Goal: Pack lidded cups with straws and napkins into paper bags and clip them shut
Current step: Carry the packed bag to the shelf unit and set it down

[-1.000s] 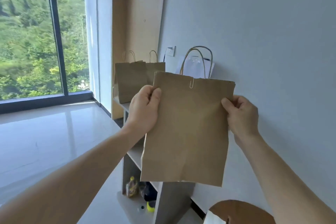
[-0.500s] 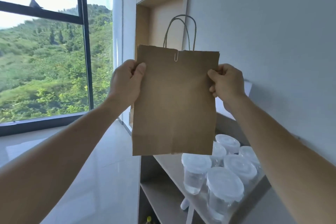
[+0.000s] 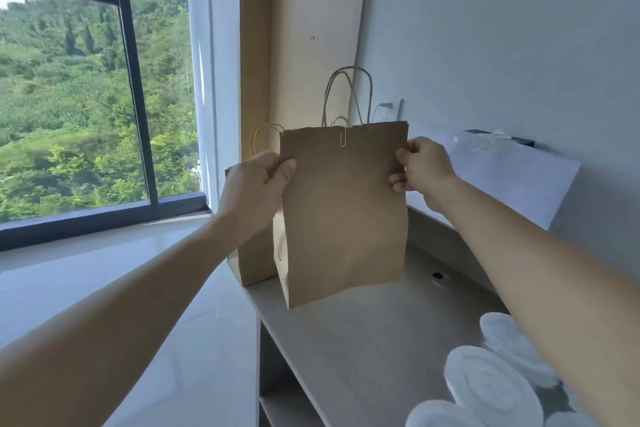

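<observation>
Presently the left hand (image 3: pixel 254 191) and right hand (image 3: pixel 424 170) pinch the paper bag (image 3: pixel 343 218) by its upper side edges over the counter (image 3: pixel 363 340); base contact unclear, contents hidden. A paper clip (image 3: pixel 343 137) sits on its top edge. A second bag (image 3: pixel 254 260) behind is mostly covered; lidded cups (image 3: pixel 491 388) are cut off lower right.

Grey counter (image 3: pixel 363 350) with an open shelf (image 3: pixel 277 406) below.
A back bag (image 3: pixel 254 260) stands at its far end; just in front, a front bag (image 3: pixel 343 218) reaches down to the top, contact unclear. Lidded cups (image 3: pixel 491 388) cluster at the near right, and a round hole (image 3: pixel 438 276) sits mid-top.
</observation>
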The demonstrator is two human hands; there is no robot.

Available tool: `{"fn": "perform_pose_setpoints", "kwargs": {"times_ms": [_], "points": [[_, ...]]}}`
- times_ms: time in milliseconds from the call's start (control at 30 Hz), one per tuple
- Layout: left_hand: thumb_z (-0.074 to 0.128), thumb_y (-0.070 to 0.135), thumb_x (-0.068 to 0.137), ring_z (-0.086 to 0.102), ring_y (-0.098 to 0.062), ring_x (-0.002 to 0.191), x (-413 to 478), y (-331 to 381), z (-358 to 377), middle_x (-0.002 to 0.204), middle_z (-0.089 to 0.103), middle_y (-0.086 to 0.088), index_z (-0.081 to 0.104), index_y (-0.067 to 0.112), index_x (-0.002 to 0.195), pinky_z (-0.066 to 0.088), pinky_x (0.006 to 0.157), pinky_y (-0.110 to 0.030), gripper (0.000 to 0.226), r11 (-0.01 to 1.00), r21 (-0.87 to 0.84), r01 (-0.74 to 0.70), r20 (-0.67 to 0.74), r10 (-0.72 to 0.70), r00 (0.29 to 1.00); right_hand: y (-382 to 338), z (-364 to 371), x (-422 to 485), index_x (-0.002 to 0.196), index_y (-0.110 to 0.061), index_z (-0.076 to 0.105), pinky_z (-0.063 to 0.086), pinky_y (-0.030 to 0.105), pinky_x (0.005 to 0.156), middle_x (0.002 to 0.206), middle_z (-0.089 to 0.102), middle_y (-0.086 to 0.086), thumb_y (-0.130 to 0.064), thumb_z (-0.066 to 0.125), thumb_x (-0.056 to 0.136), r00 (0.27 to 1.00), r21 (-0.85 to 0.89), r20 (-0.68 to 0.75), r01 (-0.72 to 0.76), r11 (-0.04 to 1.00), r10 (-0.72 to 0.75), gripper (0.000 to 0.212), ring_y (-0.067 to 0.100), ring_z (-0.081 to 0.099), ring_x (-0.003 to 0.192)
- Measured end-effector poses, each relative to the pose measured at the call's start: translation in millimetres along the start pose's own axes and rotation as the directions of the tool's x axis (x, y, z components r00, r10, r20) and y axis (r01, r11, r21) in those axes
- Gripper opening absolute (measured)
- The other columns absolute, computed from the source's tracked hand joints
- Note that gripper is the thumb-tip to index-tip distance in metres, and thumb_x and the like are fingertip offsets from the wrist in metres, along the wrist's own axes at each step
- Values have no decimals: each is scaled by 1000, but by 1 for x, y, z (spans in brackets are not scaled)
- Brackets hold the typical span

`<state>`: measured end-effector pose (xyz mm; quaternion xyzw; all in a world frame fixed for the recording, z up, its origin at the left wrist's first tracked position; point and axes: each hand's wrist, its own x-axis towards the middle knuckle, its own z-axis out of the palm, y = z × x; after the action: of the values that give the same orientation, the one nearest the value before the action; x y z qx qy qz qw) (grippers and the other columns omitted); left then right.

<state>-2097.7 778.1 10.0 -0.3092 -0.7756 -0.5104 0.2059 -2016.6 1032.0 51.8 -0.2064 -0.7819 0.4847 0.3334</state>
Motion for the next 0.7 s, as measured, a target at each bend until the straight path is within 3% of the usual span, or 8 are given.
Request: {"fn": "perform_pose_setpoints", "kwargs": {"times_ms": [133, 233, 400, 533, 700], "points": [[57, 36, 97, 42, -20, 56, 32, -40, 42, 60, 50, -11, 52, 3, 68, 35, 53, -30, 44, 999, -7, -32, 73, 33, 997, 39, 28, 56, 87, -15, 52, 61, 43, 68, 88, 61, 9, -12, 42, 102, 995, -67, -11, -96, 993, 96, 18, 21, 64, 59], [58, 34, 96, 49, -26, 62, 49, -62, 73, 61, 54, -11, 56, 3, 70, 41, 58, -36, 41, 999, 8, -53, 140, 51, 989, 68, 45, 90, 97, -13, 52, 61, 46, 73, 90, 59, 8, -14, 41, 102, 982, -101, -32, -187, 977, 184, 12, 24, 66, 62], [63, 31, 93, 38, -13, 52, 67, -91, 119, 50, 39, 4, 35, 19, 55, 32, 51, -32, 48, 992, 41, -117, 193, 107, 975, 107, 62, 137, 97, -12, 51, 61, 47, 75, 99, 57, 8, -12, 40, 102, 974, -151, -48, -225, 963, 220, 11, 25, 66, 64], [62, 32, 93, 46, -17, 59, 73, -103, 148, 63, 51, 3, 47, 14, 62, 38, 53, -31, 39, 970, 73, -231, 225, 210, 952, 127, 67, 164, 102, -10, 51, 61, 44, 71, 105, 57, 12, -10, 41, 102, 971, -167, -54, -240, 956, 234, 10, 27, 68, 68], [63, 28, 93, 46, -19, 58, 92, -103, 173, 63, 52, 4, 38, 18, 62, 37, 51, -30, 41, 939, 64, -338, 214, 318, 924, 141, 66, 186, 86, -12, 52, 61, 48, 72, 98, 62, 17, -8, 41, 100, 971, -162, -121, -225, 961, 207, 18, 30, 69, 69]]}}
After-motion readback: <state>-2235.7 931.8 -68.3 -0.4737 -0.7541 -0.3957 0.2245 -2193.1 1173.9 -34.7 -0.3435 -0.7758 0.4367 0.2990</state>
